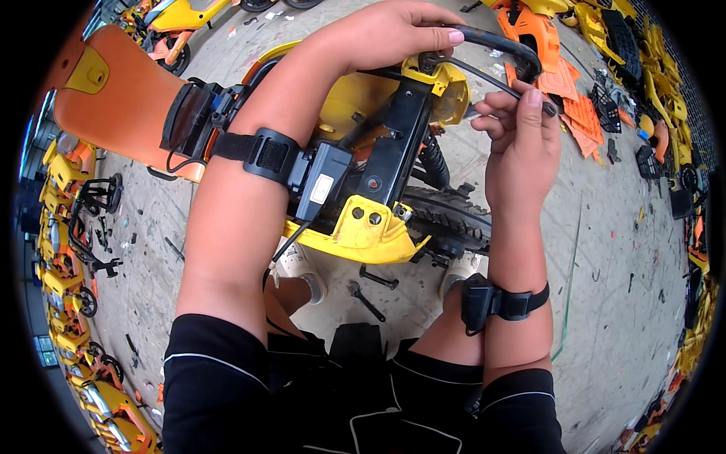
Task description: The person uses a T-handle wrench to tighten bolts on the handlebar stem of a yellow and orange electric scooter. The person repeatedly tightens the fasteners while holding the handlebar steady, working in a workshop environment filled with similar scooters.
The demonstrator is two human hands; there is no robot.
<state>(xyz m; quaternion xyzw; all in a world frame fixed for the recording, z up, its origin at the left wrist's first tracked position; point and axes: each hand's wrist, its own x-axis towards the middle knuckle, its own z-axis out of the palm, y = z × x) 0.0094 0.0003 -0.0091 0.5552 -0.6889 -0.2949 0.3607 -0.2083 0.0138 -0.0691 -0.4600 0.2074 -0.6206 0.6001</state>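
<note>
A yellow and black scooter or small bike frame [393, 140] stands in front of me, its knobbly tyre [446, 212] at the right. My left hand [412, 34] reaches across it and grips the black curved handlebar [499, 39], the thumb lying along the bar. My right hand [522, 125] pinches the outer end of an L-shaped wrench [484, 76], a thin dark rod with a thicker tip. Its other end meets the top of the steering stem [429, 62]; whether it sits in a bolt I cannot tell.
An orange seat-like panel [121, 106] extends at the left. Below the frame, a spanner [367, 301] and a bent dark tool [378, 277] lie on the concrete floor between my feet. Orange panels [578, 106] are scattered at the right; yellow vehicles [64, 265] line the left.
</note>
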